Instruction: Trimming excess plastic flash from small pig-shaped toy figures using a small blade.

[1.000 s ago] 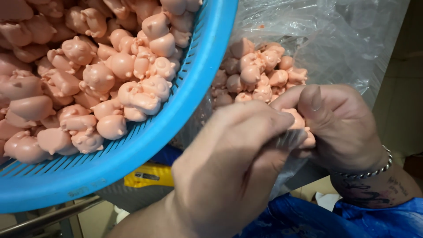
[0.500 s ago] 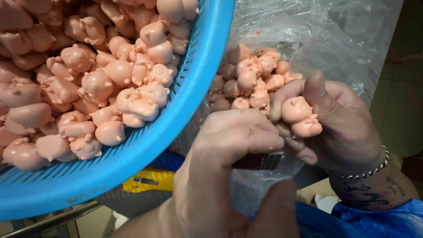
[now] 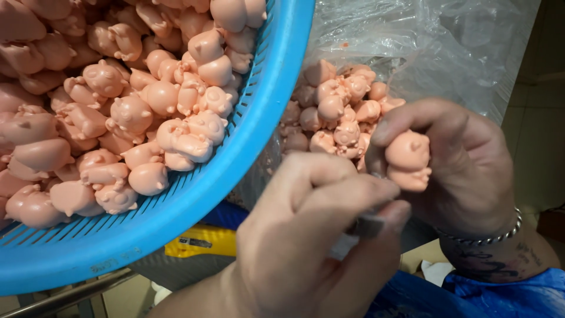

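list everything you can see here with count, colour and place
basket: one, blue plastic mesh, left, tilted
figurines in basket: many, pink, piled inside it
clear plastic bag: one, transparent, upper right
figurines in bag: many, pink, heaped inside it
held figurine: one, pink, in the right hand's fingers
small tool: one, grey, pinched in the left hand, kind unclear
yellow object: one, under the basket
blue cloth: bottom right
bracelet: one, silver, right wrist
left hand: centre bottom
right hand: right
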